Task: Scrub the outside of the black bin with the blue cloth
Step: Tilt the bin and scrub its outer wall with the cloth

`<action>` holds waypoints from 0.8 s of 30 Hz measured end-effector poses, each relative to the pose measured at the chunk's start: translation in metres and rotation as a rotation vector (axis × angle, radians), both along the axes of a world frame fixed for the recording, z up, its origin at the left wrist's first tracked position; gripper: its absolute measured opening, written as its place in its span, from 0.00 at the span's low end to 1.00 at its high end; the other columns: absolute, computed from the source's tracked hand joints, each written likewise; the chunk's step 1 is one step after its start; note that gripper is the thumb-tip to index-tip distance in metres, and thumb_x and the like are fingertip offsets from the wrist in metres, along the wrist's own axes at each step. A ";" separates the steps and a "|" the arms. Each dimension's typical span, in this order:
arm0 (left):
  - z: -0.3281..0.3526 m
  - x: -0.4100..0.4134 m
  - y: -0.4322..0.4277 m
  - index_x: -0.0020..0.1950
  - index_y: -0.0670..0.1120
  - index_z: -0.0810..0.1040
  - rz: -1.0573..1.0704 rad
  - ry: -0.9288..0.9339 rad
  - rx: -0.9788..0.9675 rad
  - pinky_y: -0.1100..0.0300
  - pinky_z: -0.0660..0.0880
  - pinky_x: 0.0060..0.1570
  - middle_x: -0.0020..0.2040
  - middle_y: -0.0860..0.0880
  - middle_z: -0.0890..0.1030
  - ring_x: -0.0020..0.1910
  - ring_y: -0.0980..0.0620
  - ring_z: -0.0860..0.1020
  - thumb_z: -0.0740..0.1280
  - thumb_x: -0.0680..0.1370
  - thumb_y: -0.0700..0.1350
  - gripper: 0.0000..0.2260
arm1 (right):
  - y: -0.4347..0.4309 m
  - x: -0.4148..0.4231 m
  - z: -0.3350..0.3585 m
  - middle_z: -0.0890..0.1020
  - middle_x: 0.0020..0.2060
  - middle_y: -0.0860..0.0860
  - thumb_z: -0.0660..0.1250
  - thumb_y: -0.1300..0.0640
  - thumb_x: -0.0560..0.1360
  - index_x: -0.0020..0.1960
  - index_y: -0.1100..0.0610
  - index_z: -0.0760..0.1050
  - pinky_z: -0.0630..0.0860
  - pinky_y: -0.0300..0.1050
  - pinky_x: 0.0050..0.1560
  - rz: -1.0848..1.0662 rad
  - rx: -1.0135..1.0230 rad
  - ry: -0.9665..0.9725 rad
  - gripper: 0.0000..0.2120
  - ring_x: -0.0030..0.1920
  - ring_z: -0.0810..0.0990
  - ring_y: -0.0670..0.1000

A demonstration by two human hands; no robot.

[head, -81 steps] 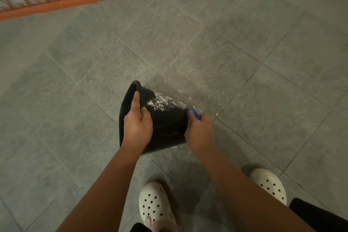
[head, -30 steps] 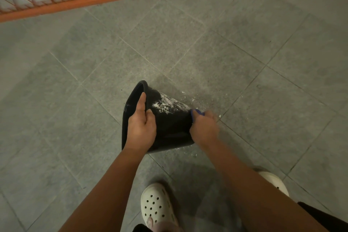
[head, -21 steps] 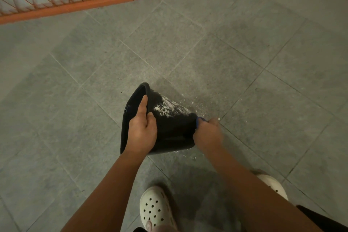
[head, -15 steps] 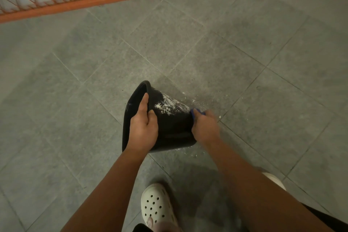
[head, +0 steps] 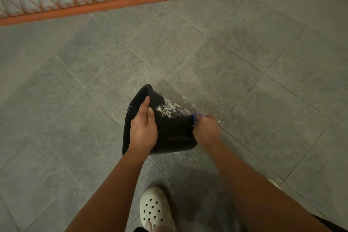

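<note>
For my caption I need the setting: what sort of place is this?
Probably a home's porch or yard: large grey floor tiles, an orange metal grille along the far edge, white suds on the black bin.

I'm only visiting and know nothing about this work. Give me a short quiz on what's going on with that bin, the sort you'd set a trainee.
1. Fill in: the left hand holds the black bin by its ____.
2. What does the right hand hold against the bin? A. blue cloth B. brush C. nothing
3. True or false: the bin stands upright on the tiled floor.
Key: 1 rim; 2 A; 3 false, it is tipped sideways.
</note>
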State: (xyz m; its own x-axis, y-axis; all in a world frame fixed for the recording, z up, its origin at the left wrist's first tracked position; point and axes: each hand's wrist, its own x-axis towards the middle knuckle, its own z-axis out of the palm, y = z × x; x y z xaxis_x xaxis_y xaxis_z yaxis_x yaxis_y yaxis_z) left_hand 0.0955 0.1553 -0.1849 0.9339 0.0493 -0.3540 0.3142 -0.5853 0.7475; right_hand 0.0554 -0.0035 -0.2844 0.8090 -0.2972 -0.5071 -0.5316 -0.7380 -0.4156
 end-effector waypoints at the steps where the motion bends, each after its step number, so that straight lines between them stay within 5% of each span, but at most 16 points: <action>1: -0.001 0.001 -0.001 0.75 0.49 0.64 0.011 0.002 -0.001 0.81 0.62 0.50 0.48 0.65 0.72 0.44 0.79 0.71 0.53 0.83 0.45 0.19 | 0.000 0.001 0.000 0.74 0.54 0.56 0.57 0.56 0.79 0.63 0.51 0.70 0.76 0.48 0.50 -0.048 -0.002 -0.006 0.14 0.48 0.75 0.53; 4: -0.007 0.001 0.000 0.74 0.49 0.64 0.035 0.002 -0.015 0.78 0.66 0.52 0.57 0.53 0.77 0.50 0.67 0.73 0.53 0.83 0.44 0.19 | 0.008 0.000 0.015 0.75 0.51 0.56 0.59 0.56 0.79 0.66 0.54 0.72 0.74 0.40 0.44 -0.052 0.038 -0.287 0.16 0.44 0.72 0.49; 8: -0.012 -0.001 -0.007 0.73 0.45 0.67 0.006 -0.010 0.050 0.79 0.70 0.35 0.39 0.60 0.72 0.32 0.68 0.74 0.54 0.83 0.41 0.18 | 0.029 -0.002 0.039 0.76 0.46 0.58 0.59 0.56 0.76 0.61 0.59 0.76 0.77 0.47 0.40 0.136 0.018 -0.667 0.17 0.43 0.75 0.54; 11: -0.011 0.001 -0.010 0.73 0.44 0.67 0.019 0.005 0.039 0.76 0.70 0.44 0.48 0.54 0.78 0.40 0.65 0.75 0.55 0.82 0.41 0.18 | 0.041 -0.007 0.052 0.76 0.46 0.57 0.58 0.56 0.74 0.60 0.56 0.77 0.75 0.49 0.36 0.154 -0.048 -0.658 0.17 0.45 0.75 0.56; 13: -0.011 0.004 -0.010 0.72 0.45 0.68 0.059 0.026 -0.017 0.64 0.73 0.55 0.58 0.48 0.79 0.49 0.58 0.77 0.55 0.82 0.42 0.18 | 0.048 -0.010 0.062 0.76 0.47 0.56 0.57 0.55 0.73 0.59 0.55 0.77 0.74 0.49 0.36 0.165 -0.074 -0.625 0.18 0.46 0.75 0.56; 17: -0.012 0.004 -0.012 0.71 0.48 0.70 0.060 0.068 -0.065 0.50 0.71 0.65 0.63 0.48 0.78 0.61 0.52 0.76 0.55 0.81 0.48 0.18 | 0.054 -0.007 0.065 0.76 0.48 0.57 0.61 0.55 0.71 0.61 0.54 0.76 0.75 0.52 0.37 0.188 -0.077 -0.553 0.19 0.46 0.75 0.57; 20: -0.012 0.004 -0.011 0.72 0.51 0.67 0.057 0.092 -0.095 0.49 0.68 0.68 0.66 0.50 0.75 0.65 0.52 0.73 0.53 0.80 0.56 0.22 | 0.052 -0.003 0.061 0.76 0.48 0.57 0.56 0.54 0.74 0.63 0.54 0.75 0.76 0.51 0.39 0.196 -0.032 -0.546 0.20 0.46 0.75 0.57; 24: -0.012 -0.001 -0.015 0.72 0.50 0.68 0.035 0.080 -0.075 0.51 0.71 0.65 0.63 0.50 0.78 0.61 0.54 0.75 0.53 0.82 0.51 0.19 | 0.050 -0.011 0.053 0.76 0.51 0.56 0.52 0.52 0.76 0.66 0.53 0.72 0.76 0.53 0.43 0.181 0.059 -0.519 0.21 0.49 0.74 0.55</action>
State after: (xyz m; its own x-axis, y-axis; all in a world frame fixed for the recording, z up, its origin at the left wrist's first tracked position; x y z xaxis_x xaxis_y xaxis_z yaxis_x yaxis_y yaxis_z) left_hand 0.0950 0.1401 -0.1970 0.9006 0.0523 -0.4315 0.3943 -0.5162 0.7604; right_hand 0.0449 0.0461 -0.2314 0.9928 -0.1132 -0.0394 -0.1125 -0.7659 -0.6331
